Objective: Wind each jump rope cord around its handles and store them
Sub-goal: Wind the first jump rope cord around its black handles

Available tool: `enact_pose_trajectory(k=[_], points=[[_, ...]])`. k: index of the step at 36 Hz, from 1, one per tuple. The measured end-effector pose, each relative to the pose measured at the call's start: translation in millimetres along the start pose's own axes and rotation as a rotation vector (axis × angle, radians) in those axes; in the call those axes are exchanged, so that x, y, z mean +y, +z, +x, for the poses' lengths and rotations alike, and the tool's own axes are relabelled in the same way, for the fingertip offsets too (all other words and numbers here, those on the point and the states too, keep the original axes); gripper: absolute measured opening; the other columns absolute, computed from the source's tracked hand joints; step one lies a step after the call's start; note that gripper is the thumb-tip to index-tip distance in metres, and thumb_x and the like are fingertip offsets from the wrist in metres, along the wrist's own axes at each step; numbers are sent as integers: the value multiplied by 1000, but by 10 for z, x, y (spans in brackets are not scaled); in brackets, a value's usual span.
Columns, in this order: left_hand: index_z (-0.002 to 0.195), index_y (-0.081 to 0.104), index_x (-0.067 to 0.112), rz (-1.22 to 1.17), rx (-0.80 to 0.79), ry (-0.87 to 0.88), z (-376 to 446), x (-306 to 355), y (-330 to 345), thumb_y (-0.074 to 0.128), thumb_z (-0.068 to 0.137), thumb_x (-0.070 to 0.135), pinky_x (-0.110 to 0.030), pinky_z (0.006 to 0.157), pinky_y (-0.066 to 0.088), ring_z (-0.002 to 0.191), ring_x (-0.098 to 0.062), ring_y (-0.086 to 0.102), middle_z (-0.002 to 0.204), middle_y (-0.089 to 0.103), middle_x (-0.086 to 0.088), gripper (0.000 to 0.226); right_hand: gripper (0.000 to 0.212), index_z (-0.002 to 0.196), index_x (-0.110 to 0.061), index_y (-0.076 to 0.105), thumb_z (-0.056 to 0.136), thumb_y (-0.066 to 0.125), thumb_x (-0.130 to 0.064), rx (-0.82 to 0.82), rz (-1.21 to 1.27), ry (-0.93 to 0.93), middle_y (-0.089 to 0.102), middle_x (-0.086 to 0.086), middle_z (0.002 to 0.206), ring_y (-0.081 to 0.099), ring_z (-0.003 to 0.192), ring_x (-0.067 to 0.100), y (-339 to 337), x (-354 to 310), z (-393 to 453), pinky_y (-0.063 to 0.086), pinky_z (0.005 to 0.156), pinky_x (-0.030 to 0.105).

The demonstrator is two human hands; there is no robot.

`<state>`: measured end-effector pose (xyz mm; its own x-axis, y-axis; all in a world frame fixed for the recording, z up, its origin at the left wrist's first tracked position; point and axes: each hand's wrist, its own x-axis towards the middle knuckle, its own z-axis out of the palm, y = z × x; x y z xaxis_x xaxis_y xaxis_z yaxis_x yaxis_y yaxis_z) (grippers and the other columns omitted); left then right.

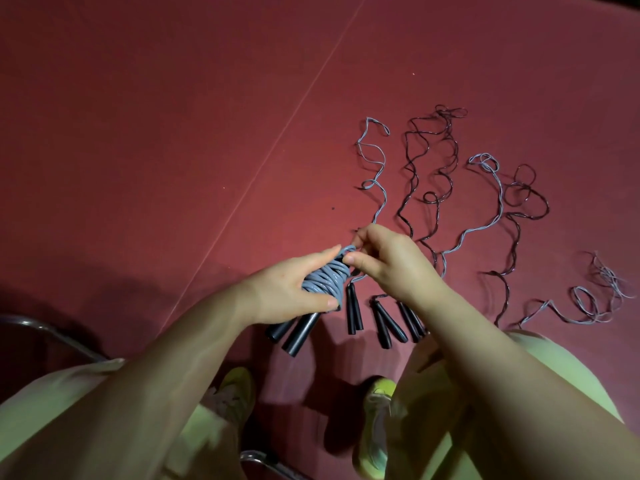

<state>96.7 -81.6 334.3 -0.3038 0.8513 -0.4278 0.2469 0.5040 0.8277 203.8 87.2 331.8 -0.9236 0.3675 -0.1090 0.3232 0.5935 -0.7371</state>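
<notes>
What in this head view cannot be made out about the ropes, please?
- Free end of the grey cord: hidden in the head view under the right hand fingers.
- Upper parts of the wound handles: covered by the coil and the left hand.
- Rightmost floor handles: partly behind the right forearm.

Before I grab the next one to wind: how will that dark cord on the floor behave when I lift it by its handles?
Probably floppy: the dark cord lies in loose kinks and loops on the red floor. It may snag, since it crosses a grey cord. Its black handles look smooth and tapered, so possibly slippery.
</notes>
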Motion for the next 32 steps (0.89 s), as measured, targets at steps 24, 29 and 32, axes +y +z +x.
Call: enact_pose_trajectory(k=[24,29,32], points=[[147,33,17,-76,65,-12,55,28,92,66,54,58,-34,110,38,122,-6,53,137,54,1,107,18,91,-30,54,89,66,-17,47,314,-14,54,-11,74,47,61,3,-15,93,-220,41,63,23],[149,30,25,41,63,14,60,95,215,60,56,64,-34,110,36,126,-6,48,140,50,6,105,16,82,-12,54,88,65,-3,66,597,137,51,0,64,40,45,4,-73,83,-256,33,45,16],[149,29,20,84,41,52,85,192,275,69,72,50,-27,109,35,124,-6,49,139,50,4,92,18,78,-12,51,89,65,-8,83,667,219,48,-8,53,32,44,10,-102,113,-284,24,41,20]])
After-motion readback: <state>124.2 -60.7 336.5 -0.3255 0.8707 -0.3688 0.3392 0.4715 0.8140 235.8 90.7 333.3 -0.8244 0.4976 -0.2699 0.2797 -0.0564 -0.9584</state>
